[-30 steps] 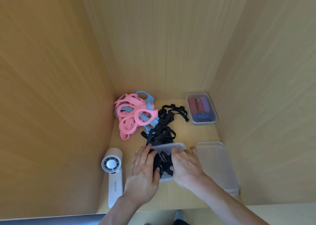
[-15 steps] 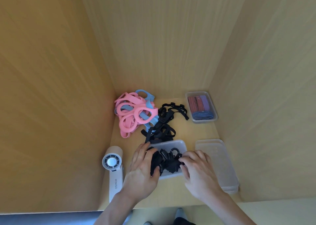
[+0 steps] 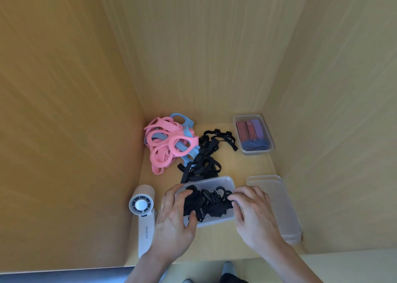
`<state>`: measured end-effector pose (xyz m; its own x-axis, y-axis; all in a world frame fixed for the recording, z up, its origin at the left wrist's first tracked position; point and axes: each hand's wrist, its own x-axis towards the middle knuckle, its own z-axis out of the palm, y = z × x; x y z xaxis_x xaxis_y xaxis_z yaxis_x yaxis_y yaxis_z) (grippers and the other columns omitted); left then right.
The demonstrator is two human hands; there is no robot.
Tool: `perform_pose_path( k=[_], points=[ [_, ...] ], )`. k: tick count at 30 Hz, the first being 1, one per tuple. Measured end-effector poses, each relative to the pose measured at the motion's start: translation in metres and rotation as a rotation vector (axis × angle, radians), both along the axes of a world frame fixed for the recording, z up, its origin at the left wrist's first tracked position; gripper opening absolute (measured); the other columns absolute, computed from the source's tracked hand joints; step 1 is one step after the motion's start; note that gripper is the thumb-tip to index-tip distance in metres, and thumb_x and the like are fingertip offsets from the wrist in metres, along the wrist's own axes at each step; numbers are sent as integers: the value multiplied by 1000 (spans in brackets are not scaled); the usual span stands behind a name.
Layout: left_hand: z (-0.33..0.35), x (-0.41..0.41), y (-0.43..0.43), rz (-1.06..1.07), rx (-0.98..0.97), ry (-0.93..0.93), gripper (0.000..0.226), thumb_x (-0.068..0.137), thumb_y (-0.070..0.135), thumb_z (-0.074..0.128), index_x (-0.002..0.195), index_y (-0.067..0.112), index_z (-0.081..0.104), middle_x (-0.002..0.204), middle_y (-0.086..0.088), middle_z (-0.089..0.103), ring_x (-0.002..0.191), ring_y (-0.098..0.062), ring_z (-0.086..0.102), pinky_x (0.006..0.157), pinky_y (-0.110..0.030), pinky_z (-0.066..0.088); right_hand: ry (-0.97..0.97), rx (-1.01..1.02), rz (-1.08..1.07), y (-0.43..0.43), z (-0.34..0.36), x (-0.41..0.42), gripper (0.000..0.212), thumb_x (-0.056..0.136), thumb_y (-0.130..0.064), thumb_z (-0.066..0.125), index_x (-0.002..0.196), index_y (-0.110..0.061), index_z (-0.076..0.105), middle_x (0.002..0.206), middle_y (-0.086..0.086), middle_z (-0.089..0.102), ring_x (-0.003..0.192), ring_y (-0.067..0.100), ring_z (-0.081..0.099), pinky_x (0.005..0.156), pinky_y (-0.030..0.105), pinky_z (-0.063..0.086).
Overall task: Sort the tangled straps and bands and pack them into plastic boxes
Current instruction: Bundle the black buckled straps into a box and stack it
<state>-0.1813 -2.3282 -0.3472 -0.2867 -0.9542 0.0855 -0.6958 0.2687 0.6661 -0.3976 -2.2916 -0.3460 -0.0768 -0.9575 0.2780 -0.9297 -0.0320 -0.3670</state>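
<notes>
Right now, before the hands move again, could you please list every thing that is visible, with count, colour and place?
pink bands: tangled pile, count unclear, pink, back left
blue bands: several, light blue, tangled in that pile
loose black straps: tangle, black, centre, behind the near box
near box: one, clear plastic, front centre
packed black straps: bundle, black, inside the near box
far box: one, clear, back right
striped bands: several, red, purple, blue, inside the far box
lid or box: count unclear, clear, front right
handheld fan: one, white, front left
shelf: one, light wood
left hand: resting on the packed black straps
right hand: fingertips at their right end
</notes>
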Motion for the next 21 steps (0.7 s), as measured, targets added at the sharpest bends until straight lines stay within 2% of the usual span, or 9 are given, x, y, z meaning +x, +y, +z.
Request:
perform_pose_path(
  k=[4,6,7,8,10,12,15,17,21],
  points=[
    [-4,3,4,8,0,-7,53,84,10,66,134,24,53,145,15,40,133,-9,38,110,-24,32,155,85,47,-2,-4,2,17,70,-9,85,82,-20,79,86,-12,69,91,21,64,91,32,33],
    [-5,3,5,1,3,-4,56,84,8,66,136,23,52,145,18,41,134,-7,39,109,-12,24,230,162,72,-4,-3,9,5,75,-18,79,73,-21,76,79,-11,68,97,23,63,97,38,30],
    [-5,3,5,-4,-5,2,57,83,7,66,136,22,52,145,19,42,134,-7,40,109,-11,23,248,207,64,-5,-2,13,12,80,-25,72,69,-21,73,77,-10,68,100,24,62,101,42,30],
    [-6,2,6,-9,-21,8,59,82,4,67,137,20,53,144,19,43,135,-8,41,112,-15,27,268,251,64,-6,-1,17,22,85,-32,65,67,-22,71,75,-9,68,102,24,60,105,47,31],
    [-9,2,6,-10,-58,1,61,80,2,68,137,17,55,144,15,48,137,-12,42,113,-33,38,301,322,65,-8,4,20,33,90,-41,53,68,-21,69,73,-6,68,106,25,58,109,56,32],
    [-10,3,5,0,-61,-29,62,80,4,67,139,17,54,146,12,50,140,-16,42,111,-45,42,331,390,81,-11,5,21,37,94,-43,46,80,-19,71,82,-2,70,114,26,55,114,60,26],
    [-11,4,5,-2,-46,-58,61,82,11,63,142,19,52,148,11,48,142,-15,39,111,-48,41,299,466,69,-14,4,19,44,99,-44,33,100,-20,70,105,-3,67,128,23,43,120,58,9],
    [-10,4,5,-5,-38,-57,59,83,13,62,141,19,52,149,11,46,142,-14,38,111,-48,39,232,451,37,-14,3,17,43,101,-41,30,106,-24,69,113,-9,60,131,18,37,121,53,2],
    [-7,5,3,2,-41,-10,56,83,12,61,137,20,54,150,11,45,141,-12,38,112,-44,40,116,397,-16,-12,4,15,37,102,-35,35,110,-27,71,116,-14,53,126,15,37,122,47,5]
  ],
)
